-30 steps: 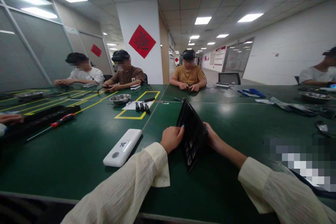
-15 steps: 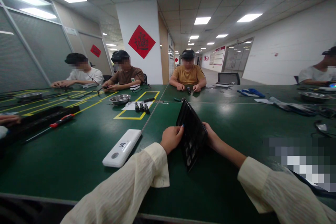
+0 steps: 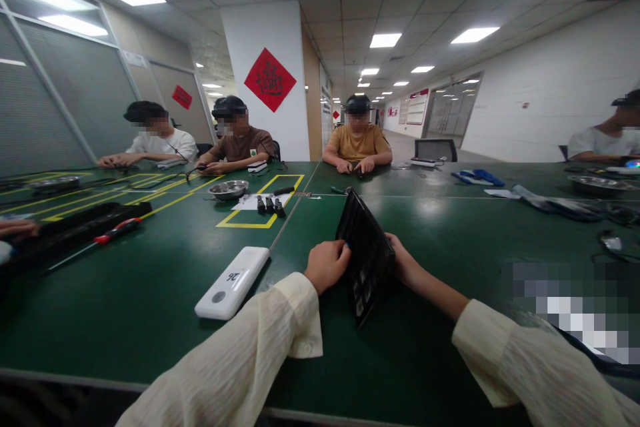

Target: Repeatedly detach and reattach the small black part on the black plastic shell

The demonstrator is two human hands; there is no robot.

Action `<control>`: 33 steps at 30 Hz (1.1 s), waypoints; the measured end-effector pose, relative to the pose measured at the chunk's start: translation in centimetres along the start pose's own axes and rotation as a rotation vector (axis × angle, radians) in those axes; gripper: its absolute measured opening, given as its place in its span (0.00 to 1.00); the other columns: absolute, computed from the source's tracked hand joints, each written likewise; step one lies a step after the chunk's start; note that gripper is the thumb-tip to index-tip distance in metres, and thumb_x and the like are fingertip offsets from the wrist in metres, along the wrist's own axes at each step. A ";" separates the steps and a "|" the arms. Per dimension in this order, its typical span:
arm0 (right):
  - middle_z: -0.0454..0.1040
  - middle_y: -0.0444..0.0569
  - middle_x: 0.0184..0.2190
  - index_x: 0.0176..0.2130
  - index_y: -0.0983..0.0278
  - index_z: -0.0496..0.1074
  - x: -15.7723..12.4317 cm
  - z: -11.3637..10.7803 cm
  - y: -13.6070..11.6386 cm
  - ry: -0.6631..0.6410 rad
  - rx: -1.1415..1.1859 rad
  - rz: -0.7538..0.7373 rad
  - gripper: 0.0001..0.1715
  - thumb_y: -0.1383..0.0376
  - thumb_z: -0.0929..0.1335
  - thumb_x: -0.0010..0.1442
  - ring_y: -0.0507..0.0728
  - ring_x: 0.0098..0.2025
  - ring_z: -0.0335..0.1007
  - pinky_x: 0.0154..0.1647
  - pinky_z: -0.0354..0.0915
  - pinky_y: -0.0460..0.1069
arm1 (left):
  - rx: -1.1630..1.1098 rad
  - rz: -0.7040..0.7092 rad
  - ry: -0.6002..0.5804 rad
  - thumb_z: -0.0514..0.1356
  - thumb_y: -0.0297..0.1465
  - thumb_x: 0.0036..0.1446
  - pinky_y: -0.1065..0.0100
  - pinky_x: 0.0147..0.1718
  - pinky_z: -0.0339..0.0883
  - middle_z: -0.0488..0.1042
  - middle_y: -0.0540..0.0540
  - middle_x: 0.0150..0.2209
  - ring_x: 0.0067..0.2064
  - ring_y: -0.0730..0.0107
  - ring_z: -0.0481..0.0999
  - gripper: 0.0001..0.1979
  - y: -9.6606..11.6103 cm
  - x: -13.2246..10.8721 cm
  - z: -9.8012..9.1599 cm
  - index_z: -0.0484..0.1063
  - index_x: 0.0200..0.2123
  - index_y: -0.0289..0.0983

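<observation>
A flat, black, tablet-like panel point(image 3: 367, 257) stands tilted on edge above the green table, with several pale patches low on its face. My left hand point(image 3: 326, 265) is closed at its left edge, the thumb against the face; a speck of blue shows at the thumb tip. My right hand point(image 3: 403, 261) grips the right edge from behind, most of its fingers hidden by the panel. Left of my left forearm lies a white power bank point(image 3: 233, 282) marked 26.
Beyond are black cylindrical parts point(image 3: 270, 206) and a metal bowl point(image 3: 229, 190). A red-and-black screwdriver point(image 3: 117, 231) lies by a black tray point(image 3: 75, 230) at left. Blue-grey cloth point(image 3: 557, 204) lies at right. Several people sit around the green table point(image 3: 165, 327).
My left thumb has shifted slightly at the panel's edge; the panel and my right hand look unmoved. The person opposite has brought their hands closer together over a dark object.
</observation>
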State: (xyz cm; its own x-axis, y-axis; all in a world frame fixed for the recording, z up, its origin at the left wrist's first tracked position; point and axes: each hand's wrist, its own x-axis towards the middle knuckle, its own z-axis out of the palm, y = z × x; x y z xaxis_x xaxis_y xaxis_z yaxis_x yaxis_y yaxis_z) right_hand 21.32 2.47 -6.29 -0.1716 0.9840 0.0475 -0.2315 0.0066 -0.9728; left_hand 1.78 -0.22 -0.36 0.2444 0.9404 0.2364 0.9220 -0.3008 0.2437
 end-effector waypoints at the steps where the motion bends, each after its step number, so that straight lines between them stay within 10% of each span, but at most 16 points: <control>1: 0.72 0.43 0.31 0.43 0.56 0.59 0.0 0.0 -0.1 0.002 -0.001 -0.002 0.24 0.56 0.68 0.48 0.57 0.31 0.70 0.25 0.64 0.50 | 0.001 -0.002 0.007 0.43 0.36 0.61 0.69 0.31 0.57 0.76 0.44 0.33 0.37 0.64 0.75 0.19 0.1 -0.1 -0.1 0.72 0.33 0.38; 33: 0.72 0.43 0.30 0.44 0.56 0.58 -0.5 0.4 -0.8 0.006 0.013 0.030 0.27 0.57 0.69 0.46 0.58 0.32 0.71 0.27 0.65 0.51 | -0.007 0.028 0.026 0.42 0.40 0.62 0.69 0.28 0.53 0.75 0.44 0.30 0.34 0.66 0.74 0.22 0.0 -0.1 -0.1 0.73 0.31 0.38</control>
State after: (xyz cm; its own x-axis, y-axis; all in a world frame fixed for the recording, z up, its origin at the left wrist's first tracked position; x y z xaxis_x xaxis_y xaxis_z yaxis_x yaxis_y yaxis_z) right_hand 21.17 1.90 -5.48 -0.1733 0.9847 0.0173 -0.2391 -0.0250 -0.9707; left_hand 1.76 -0.31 -0.26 0.2624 0.9272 0.2673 0.9127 -0.3284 0.2433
